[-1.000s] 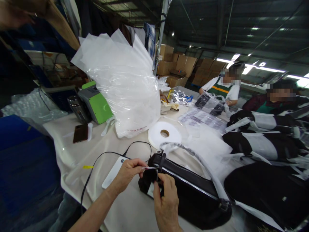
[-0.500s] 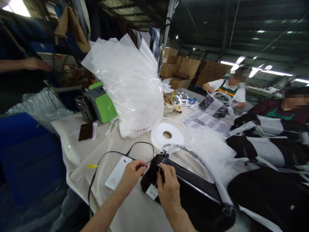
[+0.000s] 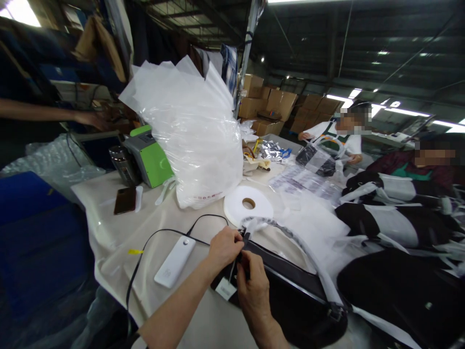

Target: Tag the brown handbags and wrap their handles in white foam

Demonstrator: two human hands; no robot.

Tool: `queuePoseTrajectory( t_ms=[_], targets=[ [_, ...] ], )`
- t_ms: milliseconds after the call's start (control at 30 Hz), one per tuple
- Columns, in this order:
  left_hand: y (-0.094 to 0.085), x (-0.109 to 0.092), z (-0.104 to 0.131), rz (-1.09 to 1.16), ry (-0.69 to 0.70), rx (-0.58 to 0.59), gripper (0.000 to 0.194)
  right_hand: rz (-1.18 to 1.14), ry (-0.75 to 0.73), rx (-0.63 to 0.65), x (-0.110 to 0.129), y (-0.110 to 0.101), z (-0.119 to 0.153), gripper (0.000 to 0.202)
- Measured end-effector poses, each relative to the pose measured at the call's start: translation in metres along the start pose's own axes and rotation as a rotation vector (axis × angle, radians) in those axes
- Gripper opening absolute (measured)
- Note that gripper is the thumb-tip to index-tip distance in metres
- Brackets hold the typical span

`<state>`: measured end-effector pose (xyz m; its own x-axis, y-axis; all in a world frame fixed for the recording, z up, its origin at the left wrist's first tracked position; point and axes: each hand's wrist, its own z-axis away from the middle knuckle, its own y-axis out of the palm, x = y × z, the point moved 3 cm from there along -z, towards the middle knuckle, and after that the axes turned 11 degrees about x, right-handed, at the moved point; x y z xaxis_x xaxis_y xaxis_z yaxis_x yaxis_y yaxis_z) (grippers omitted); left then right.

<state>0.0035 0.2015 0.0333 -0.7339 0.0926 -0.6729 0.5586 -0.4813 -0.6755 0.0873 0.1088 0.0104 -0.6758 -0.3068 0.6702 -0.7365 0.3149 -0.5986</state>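
A black handbag (image 3: pixel 294 295) lies on the pale table, its long strap (image 3: pixel 308 249) wrapped in white material. At the bag's near-left end, beside the strap's fitting, my left hand (image 3: pixel 225 247) is closed in a pinch. Just below it my right hand (image 3: pixel 254 286) also pinches, thumb against fingers, close to the bag's end. What sits between the fingertips of either hand is too small and covered to make out. A white tag (image 3: pixel 225 289) hangs by a thin cord under my hands, against the black side.
Left of the bag are a white power bank (image 3: pixel 175 261) with a black cable, and a phone (image 3: pixel 125 200). Behind stand a roll of white tape (image 3: pixel 232 203), a big plastic-wrapped stack of sheets (image 3: pixel 196 145) and a green device (image 3: pixel 156 165). Several black bags (image 3: pixel 399 286) lie right; co-workers sit beyond.
My left hand has moved right, from above the power bank to the bag's end beside my right hand. The right hand stays near the same spot. A co-worker's arm at left reaches further in.
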Motion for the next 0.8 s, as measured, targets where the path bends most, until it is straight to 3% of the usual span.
queuePoseTrajectory(
  t_ms=[267, 467, 633, 800],
  targets=[
    [0.005, 0.011, -0.009, -0.024, -0.045, 0.12, 0.01, -0.051, 0.009, 0.046, -0.004, 0.006, 0.004, 0.022],
    [0.01, 0.014, -0.008, -0.059, -0.052, 0.029, 0.015, -0.035, -0.035, 0.047, -0.006, 0.006, 0.004, 0.022],
    [0.008, 0.019, -0.004, -0.051, 0.003, -0.014, 0.012, -0.022, -0.031, 0.058, -0.004, 0.006, 0.002, 0.023],
    [0.005, 0.023, -0.006, -0.009, 0.151, 0.024, 0.021, -0.024, -0.033, 0.079, -0.006, 0.006, 0.004, 0.024]
  ],
)
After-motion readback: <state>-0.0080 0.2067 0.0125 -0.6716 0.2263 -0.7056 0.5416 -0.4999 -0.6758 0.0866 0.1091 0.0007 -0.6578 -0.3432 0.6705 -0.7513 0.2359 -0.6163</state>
